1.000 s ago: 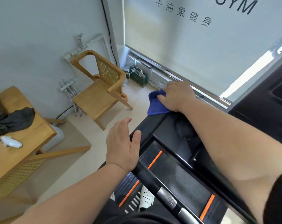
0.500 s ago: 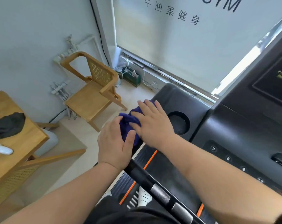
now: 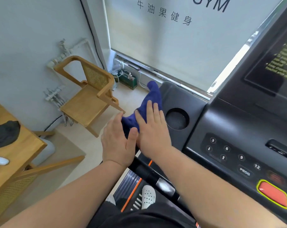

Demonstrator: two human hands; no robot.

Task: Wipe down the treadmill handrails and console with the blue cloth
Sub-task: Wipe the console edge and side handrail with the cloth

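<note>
The blue cloth (image 3: pixel 153 96) lies on the left end of the console (image 3: pixel 177 94), just beside the round cup hole (image 3: pixel 177 118), with one corner poking up; the right grip (image 3: pixel 153 129) lies flat and open on it, fingers straight, likely so it can push and rub; the left grip (image 3: pixel 117 142), open too, sits against the cloth's side, maybe to stop it sliding off the edge.

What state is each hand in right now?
Left hand: open, fingers straight, at the left edge of the blue cloth.
Right hand: open, flat, pressing the blue cloth onto the treadmill console.
</note>
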